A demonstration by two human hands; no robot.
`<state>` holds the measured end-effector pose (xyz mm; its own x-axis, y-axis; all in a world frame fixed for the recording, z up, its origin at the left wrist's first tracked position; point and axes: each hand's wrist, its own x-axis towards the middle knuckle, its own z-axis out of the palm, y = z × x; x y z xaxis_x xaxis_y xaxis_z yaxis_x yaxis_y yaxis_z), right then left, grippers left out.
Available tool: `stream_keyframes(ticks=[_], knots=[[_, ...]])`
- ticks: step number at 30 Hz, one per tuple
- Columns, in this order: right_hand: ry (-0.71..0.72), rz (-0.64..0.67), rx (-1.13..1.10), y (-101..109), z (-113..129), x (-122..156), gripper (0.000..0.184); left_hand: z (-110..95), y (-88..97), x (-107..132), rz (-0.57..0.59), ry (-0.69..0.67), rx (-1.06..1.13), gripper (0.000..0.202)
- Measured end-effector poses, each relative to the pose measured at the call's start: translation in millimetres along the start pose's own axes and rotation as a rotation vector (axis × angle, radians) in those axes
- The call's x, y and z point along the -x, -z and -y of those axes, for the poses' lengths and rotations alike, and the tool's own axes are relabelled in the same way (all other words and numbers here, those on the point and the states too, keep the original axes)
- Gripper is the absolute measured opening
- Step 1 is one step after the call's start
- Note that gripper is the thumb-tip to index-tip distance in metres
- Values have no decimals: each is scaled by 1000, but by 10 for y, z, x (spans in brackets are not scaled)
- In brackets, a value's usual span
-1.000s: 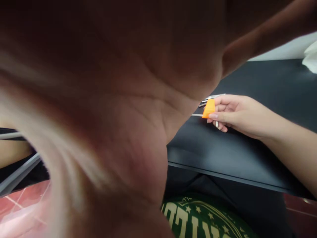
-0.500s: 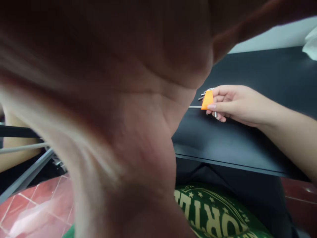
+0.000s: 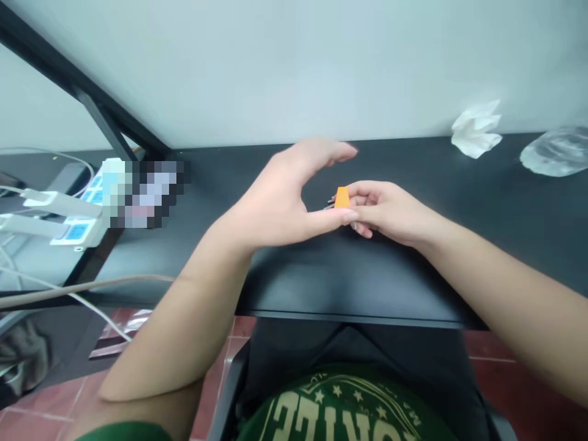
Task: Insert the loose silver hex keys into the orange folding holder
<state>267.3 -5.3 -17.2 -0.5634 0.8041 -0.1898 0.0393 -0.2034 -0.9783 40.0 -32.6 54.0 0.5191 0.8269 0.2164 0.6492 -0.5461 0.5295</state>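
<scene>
My right hand (image 3: 383,211) is closed on a hex key set, its orange holder (image 3: 342,197) pinched between thumb and fingers. Thin metal keys stick out to the left of the holder, and a short end shows below. My left hand (image 3: 289,193) is open just left of it, fingers stretched forward and thumb apart. Its thumb tip reaches the lower edge of the holder; whether it touches I cannot tell. Both hands are above the black table (image 3: 294,282).
White crumpled tissue (image 3: 476,130) and a clear plastic bag (image 3: 555,152) lie at the back right. A white power strip (image 3: 94,205) with plugs and cables is at the left, beside a blurred-out item (image 3: 154,193). A black frame bar (image 3: 98,116) slants behind them.
My left hand has moved away from in front of the camera, down to the hex key set. The view has shifted, showing the wall and power strip. My right hand keeps its hold.
</scene>
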Motion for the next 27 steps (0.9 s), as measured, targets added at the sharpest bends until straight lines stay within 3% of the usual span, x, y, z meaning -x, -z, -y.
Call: stream_keyframes(ticks=[3,6,12,16,20,22,24,27], knots=[[-5,40,-24,35,16,-7,36,171,-154,-102,101,15,-28,82],[-36,119,-65,-52,-23,0,38,238,-243,-26,158,69,-22,60],[-68,136,-177,-390,-175,35,48,177,-155,325,232,20,41,23],[-97,121,-151,-455,-233,37,45,139,-204,417,226,85,138,20],[-43,54,-146,-367,-223,10,47,183,-352,320,130,170,145,27],[9,9,-80,-267,-198,-14,46,260,-401,229,28,186,193,36],[111,-69,157,-124,-177,-40,37,367,-409,106,-156,194,298,49],[392,-234,818,131,-179,-76,10,530,-363,-172,-440,214,463,52]])
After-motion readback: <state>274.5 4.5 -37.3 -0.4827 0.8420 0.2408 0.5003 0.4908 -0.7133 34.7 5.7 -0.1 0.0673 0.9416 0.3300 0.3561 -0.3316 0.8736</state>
